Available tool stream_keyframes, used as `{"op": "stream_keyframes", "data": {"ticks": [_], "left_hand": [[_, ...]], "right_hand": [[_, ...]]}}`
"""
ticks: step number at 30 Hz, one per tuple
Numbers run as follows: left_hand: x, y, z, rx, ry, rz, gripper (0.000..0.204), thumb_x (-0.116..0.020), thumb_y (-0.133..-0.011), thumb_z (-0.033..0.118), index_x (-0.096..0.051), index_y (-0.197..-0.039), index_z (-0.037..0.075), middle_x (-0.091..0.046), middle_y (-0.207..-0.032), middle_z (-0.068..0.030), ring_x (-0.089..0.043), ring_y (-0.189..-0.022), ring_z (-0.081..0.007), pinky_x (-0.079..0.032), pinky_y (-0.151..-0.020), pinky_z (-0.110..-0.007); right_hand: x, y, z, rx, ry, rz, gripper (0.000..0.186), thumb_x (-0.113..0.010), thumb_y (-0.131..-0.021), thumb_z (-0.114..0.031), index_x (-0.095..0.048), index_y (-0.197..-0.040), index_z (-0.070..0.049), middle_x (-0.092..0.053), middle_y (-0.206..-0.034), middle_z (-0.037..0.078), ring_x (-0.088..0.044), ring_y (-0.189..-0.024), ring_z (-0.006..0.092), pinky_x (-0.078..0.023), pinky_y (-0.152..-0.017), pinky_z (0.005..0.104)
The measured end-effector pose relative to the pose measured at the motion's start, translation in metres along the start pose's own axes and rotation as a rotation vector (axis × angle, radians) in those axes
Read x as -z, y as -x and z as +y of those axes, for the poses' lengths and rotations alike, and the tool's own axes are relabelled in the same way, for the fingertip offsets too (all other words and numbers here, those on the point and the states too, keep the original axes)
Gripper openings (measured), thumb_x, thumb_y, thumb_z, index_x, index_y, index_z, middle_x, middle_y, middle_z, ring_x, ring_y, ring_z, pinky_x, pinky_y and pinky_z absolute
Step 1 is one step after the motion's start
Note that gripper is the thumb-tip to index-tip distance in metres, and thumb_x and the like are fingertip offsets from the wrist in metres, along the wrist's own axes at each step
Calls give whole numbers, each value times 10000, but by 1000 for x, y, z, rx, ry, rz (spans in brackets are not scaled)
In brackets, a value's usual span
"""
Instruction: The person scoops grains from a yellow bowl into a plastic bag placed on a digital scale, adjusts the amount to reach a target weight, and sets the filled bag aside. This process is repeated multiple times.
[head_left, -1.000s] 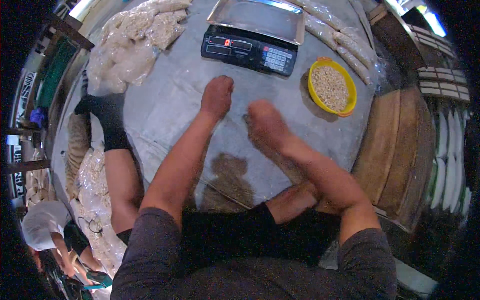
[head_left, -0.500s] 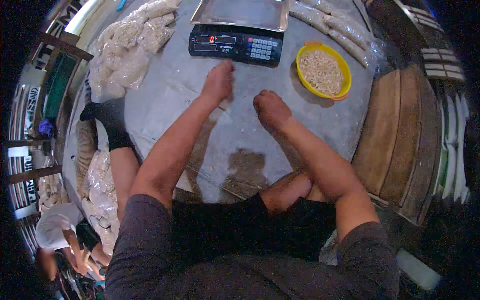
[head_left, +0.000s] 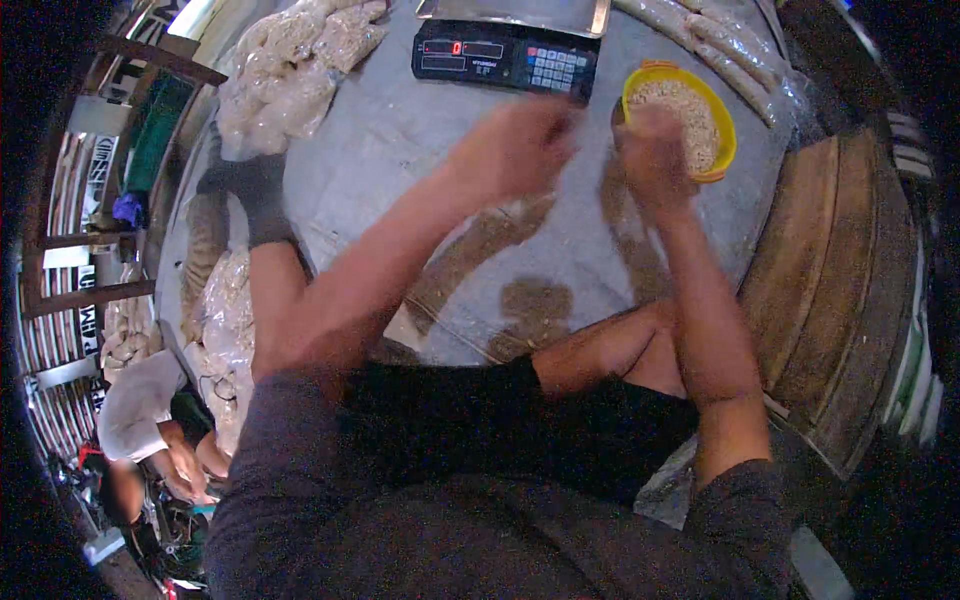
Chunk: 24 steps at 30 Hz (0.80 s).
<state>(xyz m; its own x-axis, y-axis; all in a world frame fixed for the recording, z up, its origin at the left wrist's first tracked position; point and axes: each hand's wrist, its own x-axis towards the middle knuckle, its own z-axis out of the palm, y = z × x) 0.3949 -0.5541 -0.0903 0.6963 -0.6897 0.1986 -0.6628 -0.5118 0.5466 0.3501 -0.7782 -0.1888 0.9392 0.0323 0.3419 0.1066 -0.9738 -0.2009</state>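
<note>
A yellow plastic basin [head_left: 728,132] with orange handles holds pale, small pieces [head_left: 690,108] that look like nuts or seeds. My right hand [head_left: 655,165] is over the basin's left rim, smeared by motion, so its fingers and any contents cannot be made out. Left of it, my left hand [head_left: 515,150] hovers above the grey sheet [head_left: 370,165], just in front of a black digital scale [head_left: 500,60]. It too is blurred, and its fingers are unclear. The scale has a metal pan [head_left: 520,12], cut off by the top edge.
Clear bags of pale pieces [head_left: 285,85] lie at the far left, and long filled bags [head_left: 715,45] at the far right. Brown boards or sheets [head_left: 810,270] border the right side. My stretched leg [head_left: 270,240] lies left; another person [head_left: 150,420] sits at lower left.
My right hand has moved right and forward to the basin's rim. My left hand has swung right to below the scale's keypad. The whole view has shifted slightly.
</note>
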Motion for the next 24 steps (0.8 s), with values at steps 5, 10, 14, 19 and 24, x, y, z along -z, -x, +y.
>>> {"op": "stream_keyframes", "data": {"ticks": [5, 10, 14, 19, 24], "left_hand": [[-47, 196, -46, 564, -126, -248, 153, -661, -873, 146, -658, -957, 18, -653, -1010, -226, -629, -973, -443, -501, -837, -536], [-76, 238, -74, 478, -37, 47, 152, -640, -871, 72, -677, -1010, 21, -660, -1015, -215, -636, -986, -428, -513, -864, -501], [-68, 253, -87, 404, 55, 26, 167, -644, -864, 70, -690, -1017, 23, -671, -1061, -213, -642, -1023, -417, -519, -905, -473], [-42, 254, -74, 408, 149, 69, 127, -616, -860, 37, -680, -968, 27, -656, -997, -204, -628, -991, -411, -506, -879, -463], [-40, 286, -78, 437, 106, 82, 101, -610, -858, 42, -676, -932, 19, -647, -956, -200, -621, -971, -410, -496, -863, -474]], "right_hand": [[-36, 37, -137, 55, -418, -515, 188, -575, -896, -127, -654, -1005, 4, -655, -1046, 259, -633, -1049, 438, -517, -931, 514], [-53, 46, -128, 69, -400, -549, 199, -602, -890, -161, -653, -996, -1, -657, -1015, 254, -624, -1059, 446, -515, -935, 498], [4, 11, -87, -3, -417, -108, 203, -570, -915, -166, -663, -965, 7, -665, -989, 230, -630, -1014, 442, -511, -907, 511], [11, 24, -15, 75, 33, 187, 254, -652, -899, -185, -692, -1098, -32, -673, -1122, 182, -630, -1059, 384, -497, -935, 459], [-17, 124, -194, 448, -478, -710, 164, -589, -912, -165, -653, -1001, -43, -650, -1048, 221, -650, -989, 423, -529, -859, 519]]}}
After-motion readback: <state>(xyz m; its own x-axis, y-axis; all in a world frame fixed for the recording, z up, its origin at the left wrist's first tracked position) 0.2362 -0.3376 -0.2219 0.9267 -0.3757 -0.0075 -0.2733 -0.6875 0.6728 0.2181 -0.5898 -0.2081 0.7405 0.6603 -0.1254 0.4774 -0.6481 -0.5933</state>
